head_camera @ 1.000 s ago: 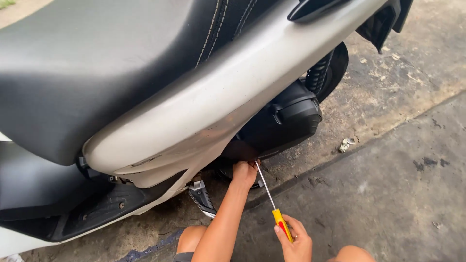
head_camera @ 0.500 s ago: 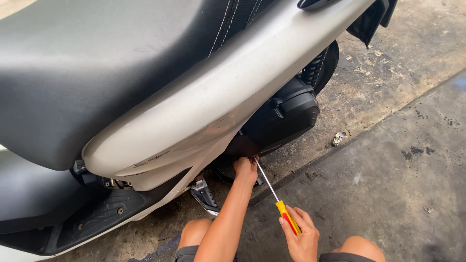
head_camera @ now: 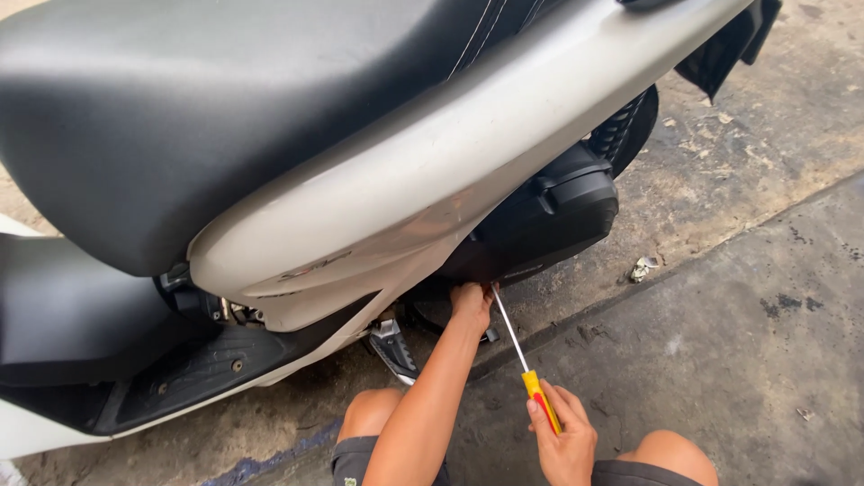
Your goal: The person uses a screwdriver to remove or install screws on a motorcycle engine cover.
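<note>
I watch my right hand wrap its fingers around the screwdriver, its shaft slanting up and left to the tip under the scooter's black engine cover, where my left hand, fingers hidden, reaches beside it.
</note>
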